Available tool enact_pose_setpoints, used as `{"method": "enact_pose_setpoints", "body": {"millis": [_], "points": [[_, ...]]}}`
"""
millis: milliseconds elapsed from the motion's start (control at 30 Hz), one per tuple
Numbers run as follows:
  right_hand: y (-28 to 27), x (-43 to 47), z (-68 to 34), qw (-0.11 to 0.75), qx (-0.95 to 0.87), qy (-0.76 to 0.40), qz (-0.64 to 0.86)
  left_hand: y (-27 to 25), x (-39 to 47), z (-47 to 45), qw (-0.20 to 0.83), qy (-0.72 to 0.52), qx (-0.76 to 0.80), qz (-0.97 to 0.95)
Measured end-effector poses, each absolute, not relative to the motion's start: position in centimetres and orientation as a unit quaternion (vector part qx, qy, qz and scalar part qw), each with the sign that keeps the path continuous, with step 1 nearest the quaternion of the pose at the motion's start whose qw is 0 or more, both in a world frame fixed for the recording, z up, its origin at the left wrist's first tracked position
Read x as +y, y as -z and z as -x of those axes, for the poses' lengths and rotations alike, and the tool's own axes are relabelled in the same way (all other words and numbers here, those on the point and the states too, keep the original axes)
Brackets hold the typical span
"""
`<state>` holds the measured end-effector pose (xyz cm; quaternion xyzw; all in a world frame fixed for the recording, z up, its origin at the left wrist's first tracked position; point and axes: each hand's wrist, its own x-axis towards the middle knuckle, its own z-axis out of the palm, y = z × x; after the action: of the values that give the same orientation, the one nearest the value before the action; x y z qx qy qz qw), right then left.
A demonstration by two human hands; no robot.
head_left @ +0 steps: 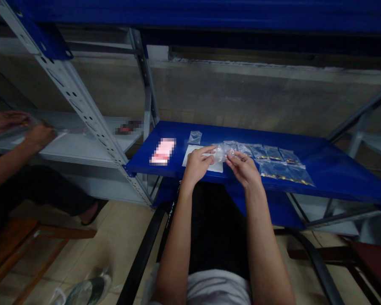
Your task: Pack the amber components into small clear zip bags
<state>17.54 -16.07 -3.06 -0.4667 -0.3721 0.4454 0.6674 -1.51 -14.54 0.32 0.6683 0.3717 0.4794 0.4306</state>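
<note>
Head view, and I take the blue shelf board (336, 169) as my landmark. Far to the left of it, over a grey shelf (76, 146), I see a co-worker's two hands (40, 135) busy with something pale that I cannot make out. On the floor below and left of the blue board lies a clear plastic bag (89, 290). On the board's left part sits a pink blurred patch (163, 151), and just right of it a small empty clear bag (194, 137) near the board's back. A white sheet (190, 153) lies flat on the board at its front edge.

Above that sheet I see the left hand (197, 163), fingers curled, thumb and forefinger pinched on the left edge of a small clear zip bag (221, 153). The bag is held just above the board's front middle, between the two hands. The right hand (243, 167) grips the bag's right edge the same way, thumb and forefinger closed on the plastic, the other fingers loosely bent. What the bag holds I cannot tell.

Right of the hands, two rows of filled small bags (281, 165) lie flat on the board, touching or overlapping, each with dark contents and a yellowish line at its lower edge. Below the board, black chair arms (142, 254) frame the person's lap.
</note>
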Motion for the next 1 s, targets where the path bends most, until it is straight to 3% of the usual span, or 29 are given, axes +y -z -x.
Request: {"method": "enact_pose_setpoints", "body": {"millis": [100,233,567,767,1000], "points": [[3.1,-14.5,-17.9,0.684,-0.377,-0.404,0.477,-0.4,-12.8,2.4,0.327,-0.482,0.414,-0.699],[2.2,-11.4,-18.5,0.641,-0.421,-0.358,0.532,-1.3,-8.2,3.3,0.232,-0.465,0.471,-0.712],[-0.5,-5.6,-16.4,0.381,-0.6,-0.116,0.694,0.3,-0.2,1.3,0.275,-0.282,0.453,-0.8],[-1.4,-5.4,-15.1,0.3,-0.672,-0.052,0.675,1.1,0.1,1.6,0.308,-0.283,0.449,-0.789],[-2.3,-5.4,-14.7,0.264,-0.713,-0.027,0.649,1.1,-0.1,2.0,0.317,-0.29,0.444,-0.786]]}}
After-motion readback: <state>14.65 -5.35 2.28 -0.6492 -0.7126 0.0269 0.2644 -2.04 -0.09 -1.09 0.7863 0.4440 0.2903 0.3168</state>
